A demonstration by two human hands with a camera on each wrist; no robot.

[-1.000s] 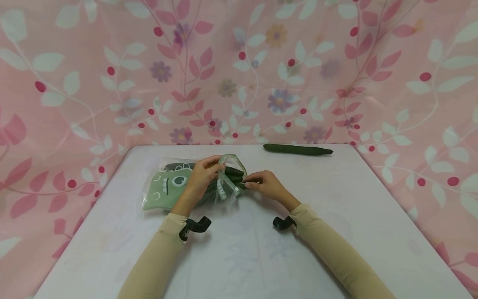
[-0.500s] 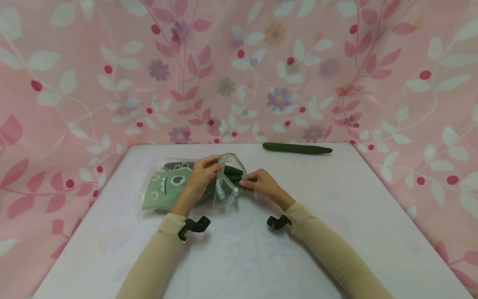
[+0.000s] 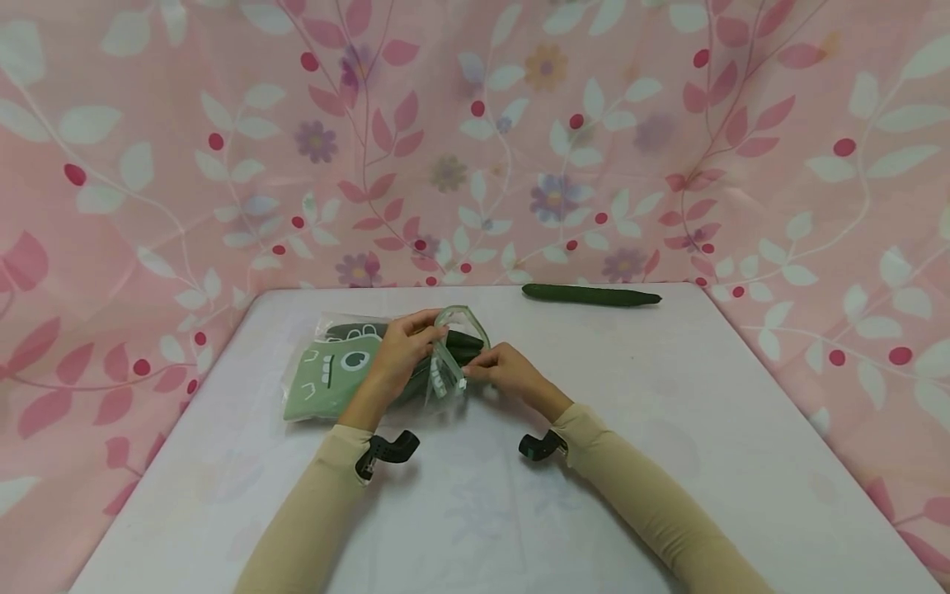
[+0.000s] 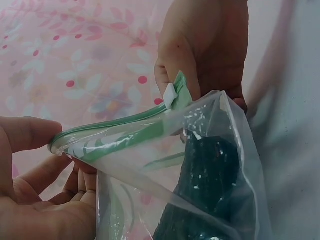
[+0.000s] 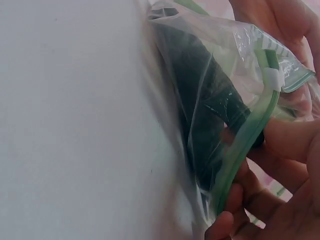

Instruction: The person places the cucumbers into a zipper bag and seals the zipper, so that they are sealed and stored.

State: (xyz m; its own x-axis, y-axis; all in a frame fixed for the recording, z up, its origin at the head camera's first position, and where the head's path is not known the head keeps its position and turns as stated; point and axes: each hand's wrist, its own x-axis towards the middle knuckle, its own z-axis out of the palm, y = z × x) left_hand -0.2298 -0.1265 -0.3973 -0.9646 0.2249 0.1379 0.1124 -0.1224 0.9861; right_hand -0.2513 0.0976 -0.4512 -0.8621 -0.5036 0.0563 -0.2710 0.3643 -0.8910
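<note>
I have both sleeves point(image 3: 300, 511) angled inward, wrists nearly meeting. The right hand point(image 3: 512, 373) pinches the zip bag point(image 3: 315, 384) beside its white slider point(image 4: 170, 95); the left hand point(image 3: 401, 355) pinches its rim point(image 4: 120, 121). Dark cucumbers point(image 3: 463, 341) show between them; another cucumber point(image 3: 591, 294) rests beyond the right.

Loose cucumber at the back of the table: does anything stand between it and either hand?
From the right hand to the loose cucumber, nothing visible stands in the way, just bare tabletop. From the left hand, the mouth end of the bag lies between, with its green rim.
</note>
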